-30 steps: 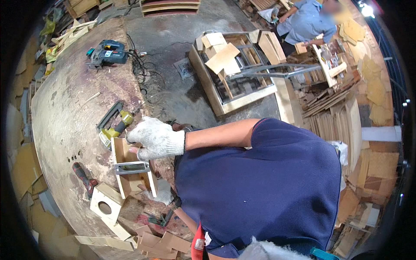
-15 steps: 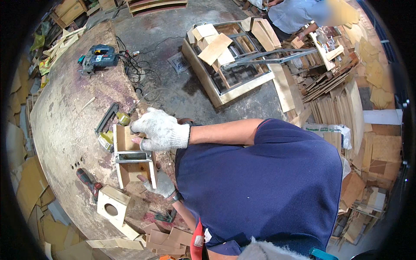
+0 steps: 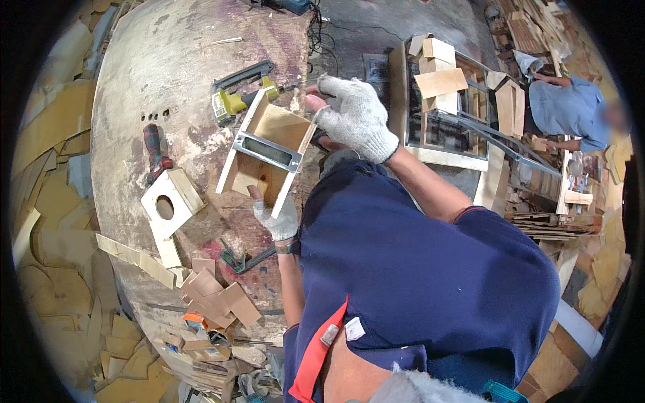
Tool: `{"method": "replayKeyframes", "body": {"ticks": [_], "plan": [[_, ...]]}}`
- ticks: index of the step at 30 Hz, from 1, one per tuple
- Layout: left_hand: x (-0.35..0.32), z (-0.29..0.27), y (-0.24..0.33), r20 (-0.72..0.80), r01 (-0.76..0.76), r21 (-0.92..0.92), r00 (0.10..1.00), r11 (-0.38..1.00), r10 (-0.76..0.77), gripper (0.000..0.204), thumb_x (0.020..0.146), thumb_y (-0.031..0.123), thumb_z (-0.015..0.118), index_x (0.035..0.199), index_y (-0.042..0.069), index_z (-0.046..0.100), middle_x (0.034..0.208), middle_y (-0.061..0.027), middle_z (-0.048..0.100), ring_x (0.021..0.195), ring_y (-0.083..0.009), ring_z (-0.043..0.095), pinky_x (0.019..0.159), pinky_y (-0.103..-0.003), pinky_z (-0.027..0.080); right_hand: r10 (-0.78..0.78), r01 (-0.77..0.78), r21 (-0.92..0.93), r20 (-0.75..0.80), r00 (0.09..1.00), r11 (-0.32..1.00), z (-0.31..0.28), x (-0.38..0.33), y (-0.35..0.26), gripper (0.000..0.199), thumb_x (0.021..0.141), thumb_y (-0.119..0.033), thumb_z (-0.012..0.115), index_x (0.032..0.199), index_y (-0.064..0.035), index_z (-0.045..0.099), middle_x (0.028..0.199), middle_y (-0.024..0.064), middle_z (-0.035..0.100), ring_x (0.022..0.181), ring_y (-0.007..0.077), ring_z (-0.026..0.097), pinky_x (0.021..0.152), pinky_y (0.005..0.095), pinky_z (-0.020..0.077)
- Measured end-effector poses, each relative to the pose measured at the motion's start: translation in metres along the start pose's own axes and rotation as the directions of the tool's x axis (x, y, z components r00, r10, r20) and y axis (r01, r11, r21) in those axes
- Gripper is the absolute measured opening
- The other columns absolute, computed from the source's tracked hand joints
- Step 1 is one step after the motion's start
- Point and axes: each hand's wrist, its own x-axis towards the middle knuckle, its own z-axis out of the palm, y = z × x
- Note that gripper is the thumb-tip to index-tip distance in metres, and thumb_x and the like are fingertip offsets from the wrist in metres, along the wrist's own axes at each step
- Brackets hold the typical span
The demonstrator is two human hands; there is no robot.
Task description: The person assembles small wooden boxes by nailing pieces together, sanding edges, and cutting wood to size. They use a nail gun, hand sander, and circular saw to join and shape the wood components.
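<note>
An open wooden box (image 3: 281,123) with two long side boards is tilted over the worktable. A shiny rectangular metal frame (image 3: 270,154) lies across its middle. My left hand (image 3: 277,220), in a grey-white glove with bare fingertips, grips the box at its near end; the thumb is inside and the other fingers are hidden beneath. My right hand (image 3: 359,117), gloved the same way, hovers by the far right corner of the box, its fingers bent and apart. Nothing shows between them. Just beyond the box lies a yellow-green and black nail gun (image 3: 235,101).
Left of the box are a red-black drill (image 3: 156,154) and a wooden block with a round hole (image 3: 173,201). A dark clamp-like tool (image 3: 245,260) and brown offcuts (image 3: 218,295) lie nearer. A wood-and-metal frame (image 3: 443,154) stands at right, with a co-worker (image 3: 564,111) beyond.
The view has turned, so the surroundings have shifted. My right hand has come off the box and sits apart from its corner. My left hand keeps its grip, and the box is more tilted.
</note>
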Motion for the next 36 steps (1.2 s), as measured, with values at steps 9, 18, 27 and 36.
{"method": "replayKeyframes", "body": {"ticks": [9,18,27,36], "plan": [[-0.003,-0.022,-0.02,0.058,-0.296,0.471,0.95,0.831,0.306,0.072,0.102,0.055,0.056,0.137,-0.007,0.049,0.125,-0.0177,0.062,0.109,-0.0271,0.065,0.091,-0.042,0.057,-0.112,0.112,0.0,-0.033,0.993,0.994,0.007,-0.007,0.004,0.02,0.093,-0.026,0.072,0.103,-0.0101,0.077,0.067,0.0154,0.066,0.062,0.028,0.067,0.061,0.0388,0.0519],[0.006,-0.061,-0.034,0.1,-0.245,0.527,0.969,0.814,0.227,0.079,0.087,0.01,0.073,0.155,-0.003,0.035,0.151,-0.0273,0.044,0.138,-0.0388,0.046,0.113,-0.046,0.041,-0.093,0.093,0.016,0.002,0.996,0.996,0.008,-0.003,0.005,0.022,0.093,-0.026,0.073,0.102,-0.0067,0.077,0.068,0.0139,0.07,0.06,0.0223,0.07,0.059,0.0361,0.0534],[0.001,-0.023,0.0,0.289,-0.519,0.773,0.801,0.366,0.525,0.05,0.099,0.03,0.066,0.136,-0.003,0.056,0.121,-0.0124,0.066,0.105,-0.022,0.063,0.095,-0.039,0.052,-0.158,0.16,0.091,-0.029,0.987,0.983,0.014,-0.014,0.005,0.031,0.08,-0.029,0.07,0.105,-0.0115,0.076,0.083,0.0179,0.07,0.075,0.0369,0.069,0.069,0.0455,0.0557],[0.007,0.017,0.014,0.047,0.043,0.02,0.998,0.999,-0.044,0.059,0.1,0.043,0.065,0.138,-0.001,0.055,0.127,-0.012,0.065,0.11,-0.0204,0.063,0.105,-0.039,0.046,0.014,-0.02,0.108,0.054,0.998,0.994,0.015,-0.029,0.001,0.032,0.085,-0.035,0.071,0.098,-0.0061,0.07,0.086,0.0214,0.069,0.09,0.0422,0.067,0.088,0.0512,0.0477]]}}
